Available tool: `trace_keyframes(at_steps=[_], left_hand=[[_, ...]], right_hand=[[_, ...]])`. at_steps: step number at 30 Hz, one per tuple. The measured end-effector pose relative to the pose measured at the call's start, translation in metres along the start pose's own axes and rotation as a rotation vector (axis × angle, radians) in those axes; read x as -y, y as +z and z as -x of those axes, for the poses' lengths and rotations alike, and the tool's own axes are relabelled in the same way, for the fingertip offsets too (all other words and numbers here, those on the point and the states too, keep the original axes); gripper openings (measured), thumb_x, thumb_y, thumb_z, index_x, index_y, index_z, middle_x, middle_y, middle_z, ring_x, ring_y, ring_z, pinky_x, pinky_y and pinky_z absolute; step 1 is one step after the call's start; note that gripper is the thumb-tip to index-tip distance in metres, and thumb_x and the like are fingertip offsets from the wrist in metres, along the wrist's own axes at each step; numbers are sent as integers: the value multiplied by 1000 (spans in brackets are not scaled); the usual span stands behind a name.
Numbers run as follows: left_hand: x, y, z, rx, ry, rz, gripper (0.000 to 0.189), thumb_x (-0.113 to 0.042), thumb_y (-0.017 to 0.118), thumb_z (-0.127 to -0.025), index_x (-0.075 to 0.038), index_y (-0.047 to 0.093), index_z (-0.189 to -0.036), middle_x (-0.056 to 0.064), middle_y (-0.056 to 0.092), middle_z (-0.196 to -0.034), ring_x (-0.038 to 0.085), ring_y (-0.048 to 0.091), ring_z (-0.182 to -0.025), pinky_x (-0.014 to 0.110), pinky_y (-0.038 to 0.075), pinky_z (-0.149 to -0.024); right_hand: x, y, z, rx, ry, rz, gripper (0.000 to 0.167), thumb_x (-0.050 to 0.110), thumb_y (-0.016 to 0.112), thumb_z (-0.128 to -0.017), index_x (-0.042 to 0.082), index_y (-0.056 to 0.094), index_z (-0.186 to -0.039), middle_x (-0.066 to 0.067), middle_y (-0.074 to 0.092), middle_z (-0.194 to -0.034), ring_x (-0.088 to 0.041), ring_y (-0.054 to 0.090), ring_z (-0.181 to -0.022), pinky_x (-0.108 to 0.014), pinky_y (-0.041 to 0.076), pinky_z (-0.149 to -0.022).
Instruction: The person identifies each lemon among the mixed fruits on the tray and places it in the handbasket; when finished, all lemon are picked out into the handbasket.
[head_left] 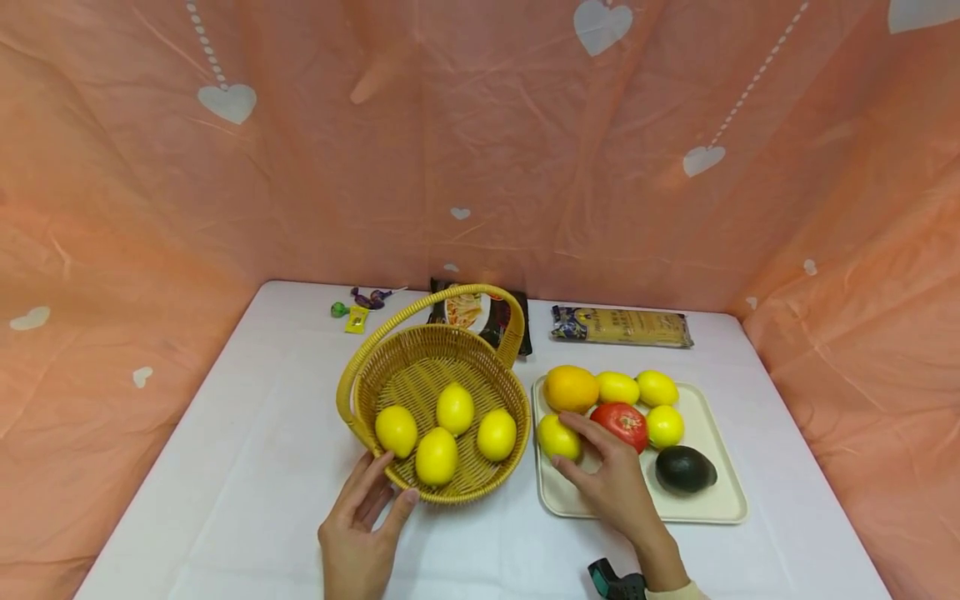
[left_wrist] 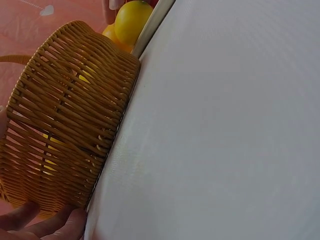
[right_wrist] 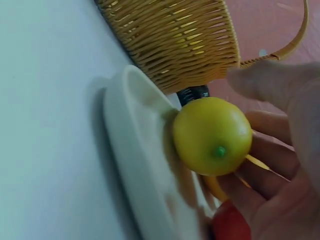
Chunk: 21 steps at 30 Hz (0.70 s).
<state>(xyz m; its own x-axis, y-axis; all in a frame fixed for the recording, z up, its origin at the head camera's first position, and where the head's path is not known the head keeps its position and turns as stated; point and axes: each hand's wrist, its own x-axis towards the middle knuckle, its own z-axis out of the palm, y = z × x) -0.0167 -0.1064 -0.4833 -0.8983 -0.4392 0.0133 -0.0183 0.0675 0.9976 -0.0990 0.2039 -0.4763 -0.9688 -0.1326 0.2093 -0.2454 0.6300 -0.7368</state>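
Note:
A wicker basket (head_left: 438,358) with an arched handle stands at the middle of the table, several lemons (head_left: 437,457) inside it. At its near left side, my left hand (head_left: 360,521) holds it, with fingers at the rim and against the woven wall (left_wrist: 75,115). Over the left part of a cream tray (head_left: 727,500), my right hand (head_left: 611,475) spreads round a lemon (right_wrist: 212,136). Its fingers curve behind that lemon, and the thumb stands off it in the right wrist view. The lemon rests on the tray.
Also on the tray are an orange (head_left: 571,389), a red round fruit (head_left: 621,425), more lemons (head_left: 657,388) and a dark avocado (head_left: 684,469). Behind lie a black food packet (head_left: 491,317), a long noodle packet (head_left: 622,326) and small wrapped candies (head_left: 357,319). A pink curtain (head_left: 480,167) encloses the table.

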Motion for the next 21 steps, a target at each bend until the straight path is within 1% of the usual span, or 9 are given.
trace_keyframes(at_steps=[3, 6, 9, 12, 14, 16, 21], left_hand=[[2, -1, 0, 5, 0, -4, 57, -2, 90, -90, -13, 73, -143, 23, 51, -164, 36, 63, -137, 15, 59, -103], [3, -1, 0, 7, 4, -6, 57, -4, 91, -90, -13, 73, -143, 24, 50, -165, 37, 63, -137, 14, 59, -102], [3, -1, 0, 9, 7, -2, 57, -5, 90, -90, -13, 73, -144, 24, 50, -165, 38, 62, -138, 14, 59, -102], [3, -1, 1, 14, 8, 3, 57, -4, 90, -91, -12, 72, -144, 24, 49, -164, 39, 62, -138, 14, 59, -103], [2, -1, 1, 17, 7, 4, 57, -4, 90, -91, -12, 72, -144, 24, 49, -164, 39, 62, -138, 14, 59, -103], [2, 0, 1, 17, 5, 4, 57, -3, 90, -91, -12, 72, -144, 24, 49, -165, 39, 62, -138, 14, 59, -103], [2, 1, 0, 15, -8, 3, 57, -4, 90, -91, -13, 72, -144, 24, 49, -165, 37, 62, -139, 14, 59, -103]], right_hand=[[-1, 3, 2, -35, 6, -59, 49, 2, 91, -87, 13, 78, -133, -4, 78, -135, -30, 70, -132, 0, 40, -113], [-3, 3, 5, -36, 12, -91, 47, 0, 91, -87, 13, 80, -130, -3, 80, -131, -30, 72, -129, -1, 43, -111], [-4, 1, 9, -11, 35, -124, 50, -3, 91, -86, 12, 79, -132, -4, 79, -132, -30, 71, -131, -5, 46, -113], [-7, 0, 15, 12, 73, -199, 53, -5, 90, -85, 9, 77, -134, -9, 77, -135, -30, 71, -131, -10, 51, -111], [-9, 0, 19, 24, 92, -268, 52, -7, 89, -86, 7, 76, -134, -13, 76, -136, -29, 72, -129, -13, 55, -108], [-11, 0, 21, 30, 94, -302, 51, -7, 88, -87, 6, 75, -135, -16, 75, -136, -25, 72, -128, -13, 56, -107], [-15, -6, 23, 52, 80, -300, 51, -3, 89, -88, 5, 73, -136, -17, 74, -138, -10, 71, -125, -13, 57, -105]])
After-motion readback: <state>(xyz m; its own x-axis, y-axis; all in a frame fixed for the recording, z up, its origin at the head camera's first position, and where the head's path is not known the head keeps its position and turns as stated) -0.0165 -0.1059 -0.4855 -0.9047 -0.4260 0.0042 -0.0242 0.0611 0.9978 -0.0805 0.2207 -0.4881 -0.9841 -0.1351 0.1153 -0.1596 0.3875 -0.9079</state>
